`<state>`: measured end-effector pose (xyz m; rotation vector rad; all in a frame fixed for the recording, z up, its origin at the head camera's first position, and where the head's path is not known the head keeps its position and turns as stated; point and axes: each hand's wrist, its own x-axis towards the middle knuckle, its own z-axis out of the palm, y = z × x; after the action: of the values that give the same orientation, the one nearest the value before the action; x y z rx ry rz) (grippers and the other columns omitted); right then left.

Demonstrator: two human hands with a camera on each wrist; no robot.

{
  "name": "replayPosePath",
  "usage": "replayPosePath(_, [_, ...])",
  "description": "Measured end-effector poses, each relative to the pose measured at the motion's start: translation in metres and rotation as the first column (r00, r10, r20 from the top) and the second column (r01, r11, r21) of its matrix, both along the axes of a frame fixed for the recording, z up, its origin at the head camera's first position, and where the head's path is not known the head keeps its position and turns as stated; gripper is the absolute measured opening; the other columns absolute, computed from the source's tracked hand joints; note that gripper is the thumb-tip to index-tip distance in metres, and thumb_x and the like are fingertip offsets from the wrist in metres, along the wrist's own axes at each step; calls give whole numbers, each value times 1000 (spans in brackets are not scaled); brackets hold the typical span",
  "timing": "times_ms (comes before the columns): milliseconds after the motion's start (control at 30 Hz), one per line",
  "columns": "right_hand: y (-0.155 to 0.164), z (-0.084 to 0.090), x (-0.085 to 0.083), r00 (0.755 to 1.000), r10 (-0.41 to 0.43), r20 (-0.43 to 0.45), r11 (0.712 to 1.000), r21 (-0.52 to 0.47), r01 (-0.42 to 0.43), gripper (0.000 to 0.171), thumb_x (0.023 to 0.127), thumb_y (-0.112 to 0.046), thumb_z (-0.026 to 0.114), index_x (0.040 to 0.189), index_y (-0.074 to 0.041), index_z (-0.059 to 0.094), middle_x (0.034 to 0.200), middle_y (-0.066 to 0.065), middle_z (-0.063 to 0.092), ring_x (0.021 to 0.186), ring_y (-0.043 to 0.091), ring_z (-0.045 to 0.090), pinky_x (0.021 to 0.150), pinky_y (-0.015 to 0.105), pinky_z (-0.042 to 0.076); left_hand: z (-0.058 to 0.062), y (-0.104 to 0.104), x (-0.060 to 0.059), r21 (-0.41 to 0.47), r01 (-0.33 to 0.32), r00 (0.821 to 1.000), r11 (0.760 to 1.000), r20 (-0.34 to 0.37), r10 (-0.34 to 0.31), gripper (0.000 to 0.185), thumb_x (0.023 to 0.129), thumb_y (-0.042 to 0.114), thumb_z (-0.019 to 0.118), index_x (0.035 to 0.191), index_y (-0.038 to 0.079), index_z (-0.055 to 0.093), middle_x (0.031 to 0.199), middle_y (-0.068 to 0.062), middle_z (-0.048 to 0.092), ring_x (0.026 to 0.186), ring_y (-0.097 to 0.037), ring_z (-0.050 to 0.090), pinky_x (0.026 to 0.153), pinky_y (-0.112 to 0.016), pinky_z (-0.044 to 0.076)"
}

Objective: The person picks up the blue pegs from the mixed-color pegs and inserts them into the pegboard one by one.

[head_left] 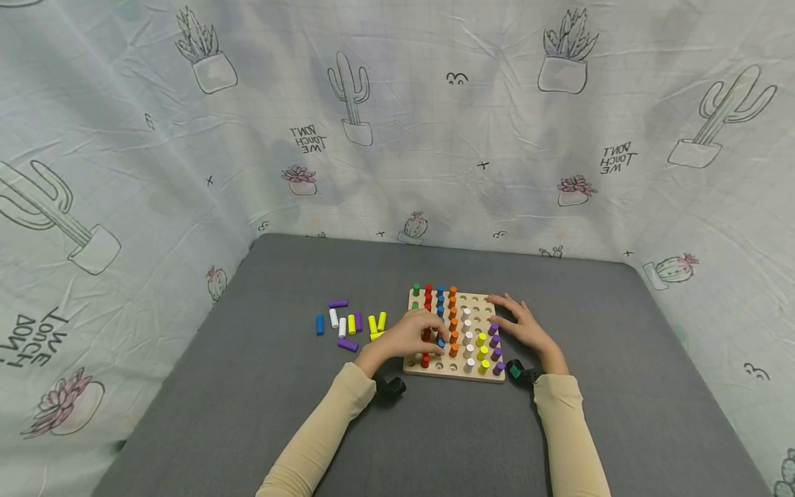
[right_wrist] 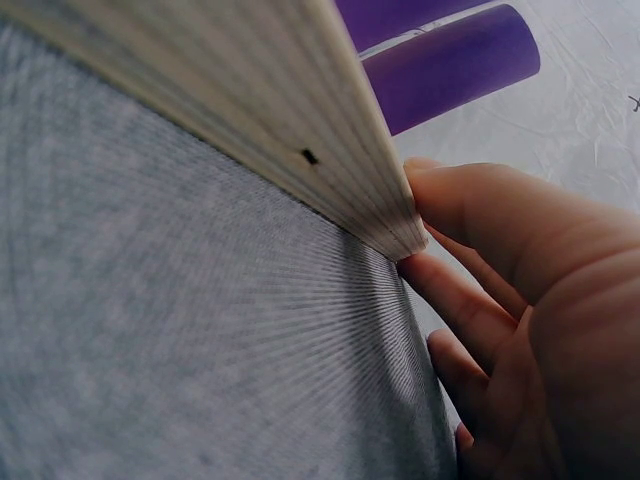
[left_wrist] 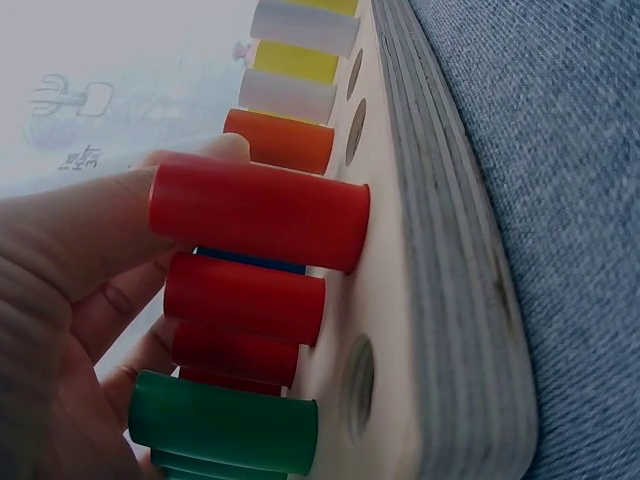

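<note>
A wooden pegboard (head_left: 456, 376) lies on the grey table, with columns of green, red, blue, orange, white, yellow and purple pegs standing in it. Over its left half, my left hand (head_left: 410, 335) pinches a blue peg (head_left: 440, 342) between thumb and fingers; whether its lower end sits in a hole is hidden. Red pegs (left_wrist: 260, 215) and a green peg (left_wrist: 225, 425) block much of that grip in the left wrist view. At the far right corner, my right hand (head_left: 529, 330) grips the board's edge (right_wrist: 365, 150), thumb and fingertips against it, near a purple peg (right_wrist: 460, 70).
Left of the board lie loose pegs: a blue one (head_left: 319, 325), white ones (head_left: 333, 318), purple ones (head_left: 338, 304) and yellow ones (head_left: 381, 321). Black devices sit at the left wrist (head_left: 390, 388) and right wrist (head_left: 523, 373). A printed cloth (head_left: 397, 138) hangs behind the table.
</note>
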<state>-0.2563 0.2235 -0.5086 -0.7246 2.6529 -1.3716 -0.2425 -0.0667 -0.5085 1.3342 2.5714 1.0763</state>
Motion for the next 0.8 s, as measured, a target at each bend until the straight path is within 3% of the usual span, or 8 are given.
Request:
replayPosePath(433, [0, 0, -1, 1000, -9, 19, 1000, -1, 9, 46, 90, -1, 56, 132, 10, 41, 139, 32, 35, 135, 53, 8, 104, 65, -8, -1, -1, 0, -12, -22, 1000, 1000, -10, 21, 16, 77, 27, 76, 89, 23, 66, 88, 12, 62, 82, -13, 52, 90, -34, 33])
replayPosePath(667, [11, -28, -17, 1000, -20, 1, 1000, 6, 20, 46, 91, -8, 57, 134, 1, 44, 141, 26, 37, 137, 48, 8, 105, 63, -8, -1, -2, 0, -29, -22, 1000, 999, -2, 22, 15, 77, 27, 76, 88, 23, 66, 89, 7, 63, 83, -13, 50, 88, -33, 33])
replayPosePath(800, [14, -34, -20, 1000, -13, 4, 1000, -2, 14, 48, 91, -15, 59, 135, -4, 45, 142, 23, 37, 138, 45, 8, 106, 62, -9, -2, -3, 1, -27, -22, 1000, 999, -4, 22, 15, 77, 28, 76, 89, 24, 67, 88, 8, 63, 84, -13, 50, 88, -33, 33])
